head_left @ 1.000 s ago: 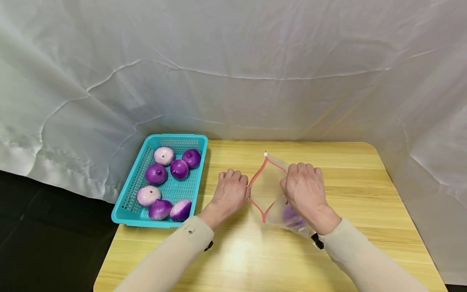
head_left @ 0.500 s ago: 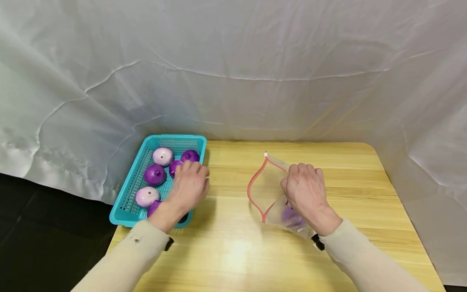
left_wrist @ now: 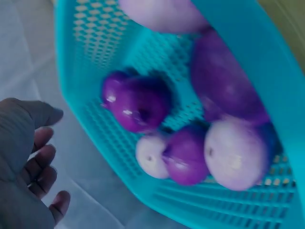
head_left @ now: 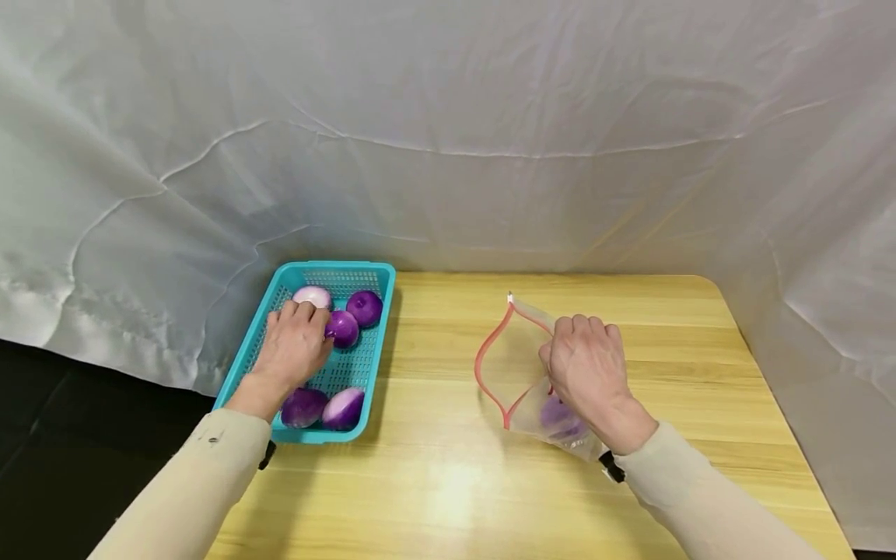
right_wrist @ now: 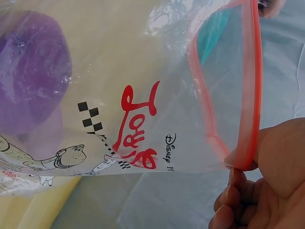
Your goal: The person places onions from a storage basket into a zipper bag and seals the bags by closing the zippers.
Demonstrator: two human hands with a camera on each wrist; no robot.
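Note:
My left hand (head_left: 294, 342) is over the left side of a turquoise basket (head_left: 385, 342) of onions. The left wrist view shows its fingers (left_wrist: 43, 167) loosely bent and apart, with nothing between them. A purple onion (head_left: 342, 329) lies just right of this hand, and a pale onion (head_left: 312, 296) is partly covered behind it. My right hand (head_left: 588, 373) pinches the red-edged mouth of a clear zip bag (right_wrist: 190, 109), thumb against fingers. The bag's mouth gapes toward the left. Inside it lies a purple onion (right_wrist: 33, 71), seen through the plastic.
A dark purple onion (head_left: 365, 309) sits at the basket's back right. Near its front lie a purple onion (head_left: 304, 407) and a two-toned onion (head_left: 344, 408). The basket stands on the left of a wooden table (head_left: 434, 467), with a grey cloth (head_left: 448, 117) hanging behind.
My left hand has let go of the bag's left edge and moved left across the table to above the basket. My right hand keeps its pinch on the bag in the same place.

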